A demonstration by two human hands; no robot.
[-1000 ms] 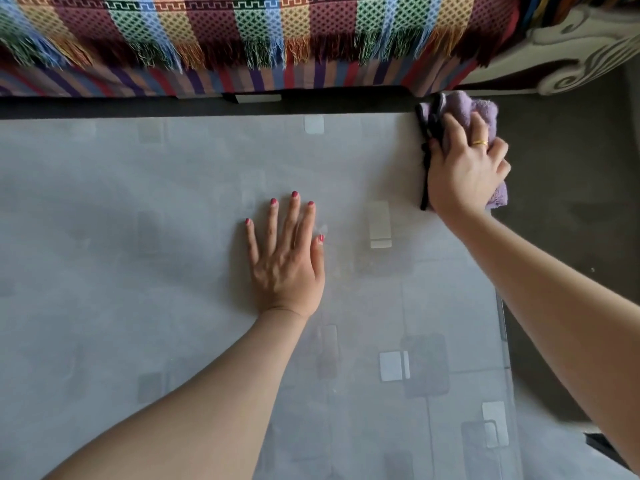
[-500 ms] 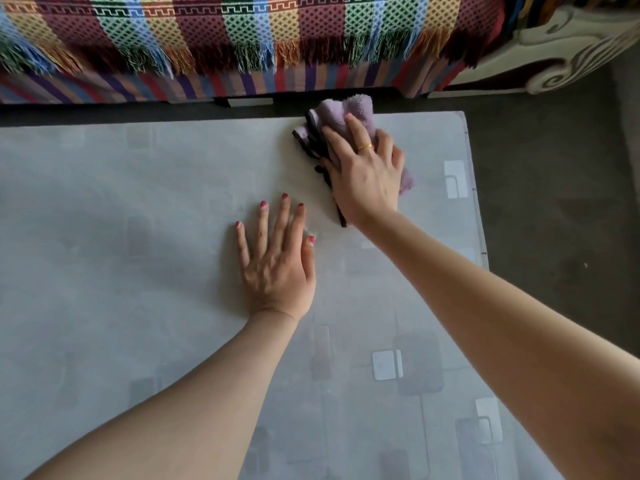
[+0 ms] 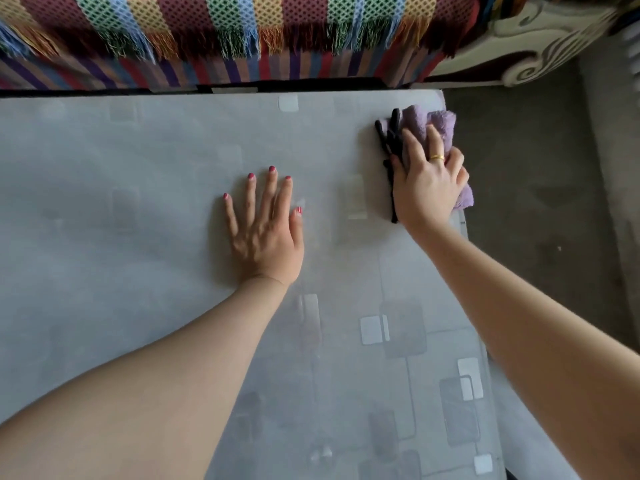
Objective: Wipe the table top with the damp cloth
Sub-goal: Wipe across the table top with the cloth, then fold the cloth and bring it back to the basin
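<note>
Lilac terry cloth with a black trim (image 3: 438, 128) lies bunched at the upper right of the frame, on the far right corner of the pale grey glass table top (image 3: 138, 202), its right side reaching the table's edge. The right hand (image 3: 424, 188) sits on top of it, fingers curled over the folds and grasping the cloth against the surface; a gold ring (image 3: 437, 157) shows on one finger. The black trim sticks out on the left side of the hand, down toward the wrist.

Near the middle of the frame the left hand (image 3: 265, 233) is laid flat on the glass, palm down, fingers straight and slightly spread, holding nothing; its nails are painted red. The two hands are well apart, with bare glass between them.

The table top carries faint square and rectangular patterns, clearer in the lower right of the frame. Along the top of the frame runs a multicoloured striped woven throw with a fringe (image 3: 225, 32), and at the upper right a cream carved scroll of furniture (image 3: 540, 46) stands above a dark grey floor (image 3: 540, 188).
</note>
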